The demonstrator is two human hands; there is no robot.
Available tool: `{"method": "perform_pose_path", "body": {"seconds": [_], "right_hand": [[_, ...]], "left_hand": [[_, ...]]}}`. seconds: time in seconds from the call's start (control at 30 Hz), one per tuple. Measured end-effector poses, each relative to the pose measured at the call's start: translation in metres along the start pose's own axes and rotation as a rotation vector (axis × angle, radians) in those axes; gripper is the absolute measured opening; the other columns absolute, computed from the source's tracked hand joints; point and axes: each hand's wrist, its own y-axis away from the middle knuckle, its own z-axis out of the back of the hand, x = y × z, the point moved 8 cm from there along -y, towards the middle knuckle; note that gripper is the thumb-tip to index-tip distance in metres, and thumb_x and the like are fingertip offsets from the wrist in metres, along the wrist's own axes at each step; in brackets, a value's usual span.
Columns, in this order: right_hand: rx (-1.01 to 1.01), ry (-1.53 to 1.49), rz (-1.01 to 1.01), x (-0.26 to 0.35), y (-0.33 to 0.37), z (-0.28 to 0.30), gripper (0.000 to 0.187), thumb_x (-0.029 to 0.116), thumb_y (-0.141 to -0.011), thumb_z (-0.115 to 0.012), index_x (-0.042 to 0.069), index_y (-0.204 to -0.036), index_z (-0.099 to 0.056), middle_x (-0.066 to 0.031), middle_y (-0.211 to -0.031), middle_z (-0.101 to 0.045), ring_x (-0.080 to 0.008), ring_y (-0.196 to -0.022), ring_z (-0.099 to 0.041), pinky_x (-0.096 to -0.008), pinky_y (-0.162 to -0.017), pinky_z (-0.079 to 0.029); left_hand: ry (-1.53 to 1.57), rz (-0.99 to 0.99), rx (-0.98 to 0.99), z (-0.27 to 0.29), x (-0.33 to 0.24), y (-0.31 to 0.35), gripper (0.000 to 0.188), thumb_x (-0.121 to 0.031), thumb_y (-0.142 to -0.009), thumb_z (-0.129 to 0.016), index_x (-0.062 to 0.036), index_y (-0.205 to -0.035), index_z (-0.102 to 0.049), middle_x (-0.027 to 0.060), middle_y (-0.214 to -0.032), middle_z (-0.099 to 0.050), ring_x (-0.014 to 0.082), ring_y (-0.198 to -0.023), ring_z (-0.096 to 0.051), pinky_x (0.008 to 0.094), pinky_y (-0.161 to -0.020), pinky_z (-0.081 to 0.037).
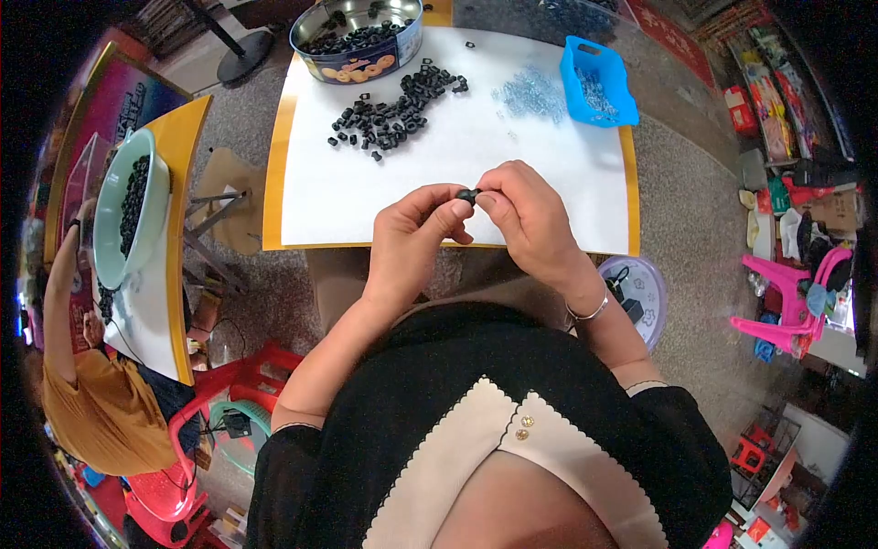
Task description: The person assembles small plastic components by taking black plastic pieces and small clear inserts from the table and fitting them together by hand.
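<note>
Above the table's near edge, my left hand [416, 233] pinches a small rounded black plastic piece [467, 196] between thumb and fingertips. My right hand [530, 220] meets it from the other side, its thumb and forefinger pressed together at the piece's right end; whatever they grip is hidden. Farther back on the white tabletop [530, 192] lies a loose pile of small black plastic pieces [393, 119]. To the right of that pile, tiny clear or silvery parts [533, 94] are spread out beside a blue plastic basket [574, 82] holding more of them.
A round cookie tin [361, 69] of black pieces stands at the table's back left. At another table on the left, a person in a mustard top [105, 412] reaches to a pale green basin [155, 201] of black pieces. A pink stool [786, 302] is far right.
</note>
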Motion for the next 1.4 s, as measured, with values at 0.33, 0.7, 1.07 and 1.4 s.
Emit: {"method": "perform_pose_path", "body": {"seconds": [0.33, 0.7, 1.07, 1.4], "right_hand": [[0.019, 0.251, 0.272, 0.016, 0.001, -0.004, 0.013, 0.010, -0.081, -0.056, 0.003, -0.076, -0.046, -0.0136, -0.070, -0.049, -0.0336, -0.063, -0.049, -0.0447, -0.058, -0.040], [-0.008, -0.167, -0.041, -0.006, 0.005, -0.004, 0.017, 0.013, -0.084, -0.062, 0.003, -0.097, -0.058, -0.0088, -0.085, -0.056, -0.0247, -0.078, -0.056, -0.0336, -0.070, -0.047], [-0.063, -0.003, 0.075, 0.002, 0.008, -0.003, 0.020, 0.003, -0.076, -0.065, 0.004, -0.095, -0.060, -0.0102, -0.096, -0.055, -0.0277, -0.092, -0.054, -0.0362, -0.077, -0.046], [0.023, -0.646, -0.247, -0.008, 0.022, -0.034, 0.034, 0.029, -0.099, -0.042, 0.000, -0.114, -0.052, -0.0088, -0.104, -0.055, -0.0167, -0.096, -0.052, -0.0279, -0.087, -0.042]], "left_hand": [[-0.445, -0.368, -0.050, -0.010, -0.019, 0.009, 0.020, -0.008, -0.090, -0.062, 0.0028, -0.107, -0.064, 0.0065, -0.084, -0.065, 0.0116, -0.070, -0.064, 0.0235, -0.062, -0.052], [0.192, 0.084, 0.085, -0.002, 0.010, -0.004, 0.026, -0.013, -0.091, -0.060, 0.0049, -0.110, -0.061, 0.0077, -0.089, -0.064, 0.0123, -0.070, -0.060, 0.0271, -0.069, -0.054], [0.158, 0.202, 0.216, -0.013, 0.014, -0.008, 0.033, -0.027, -0.094, -0.057, 0.0040, -0.103, -0.062, 0.0031, -0.082, -0.059, 0.0093, -0.069, -0.054, 0.0253, -0.065, -0.051], [0.352, 0.284, 0.147, -0.025, 0.014, 0.004, 0.028, -0.031, -0.096, -0.053, -0.0053, -0.085, -0.059, -0.0025, -0.074, -0.052, 0.0061, -0.064, -0.047, 0.0211, -0.054, -0.039]]}}
